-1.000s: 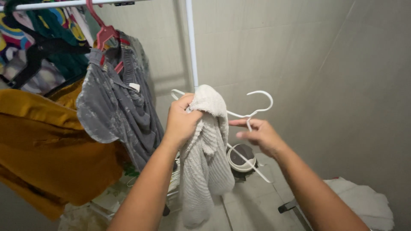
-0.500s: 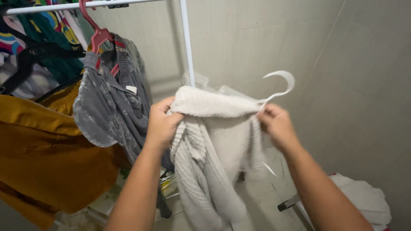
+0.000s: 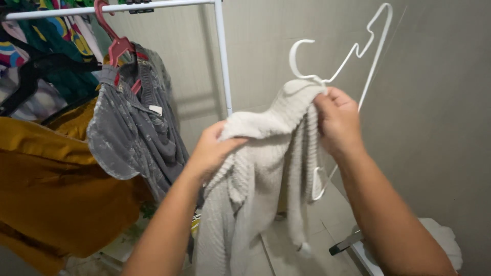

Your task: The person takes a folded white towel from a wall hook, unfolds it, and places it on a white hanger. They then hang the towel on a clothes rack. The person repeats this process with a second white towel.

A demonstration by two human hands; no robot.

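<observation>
— Since a moment ago both hands have lifted the cream knitted sweater (image 3: 266, 168) higher and tipped the white hanger (image 3: 335, 76) up on end, so its hook now points left near the rack post.

— How are the hands set?

— Nearest, the left hand (image 3: 212, 148) has its fingers closed on a bunch of the knit at the shoulder. The right hand (image 3: 337, 122) is clamped on the other shoulder, pinching knit and hanger wire together. The sweater hangs between them, its body and a sleeve drooping in front of the forearms.

— What's around it?

— Just left, a grey velvety garment (image 3: 135, 133) hangs on a red hanger (image 3: 115, 43), close to the left wrist. Beyond that, a mustard garment (image 3: 51, 189) and patterned clothes (image 3: 30, 46) crowd the white rack (image 3: 222, 56). Low right, white cloth (image 3: 440, 240) lies on something dark-framed; I cannot tell what. Farthest back, a plain grey wall (image 3: 440, 102).
</observation>
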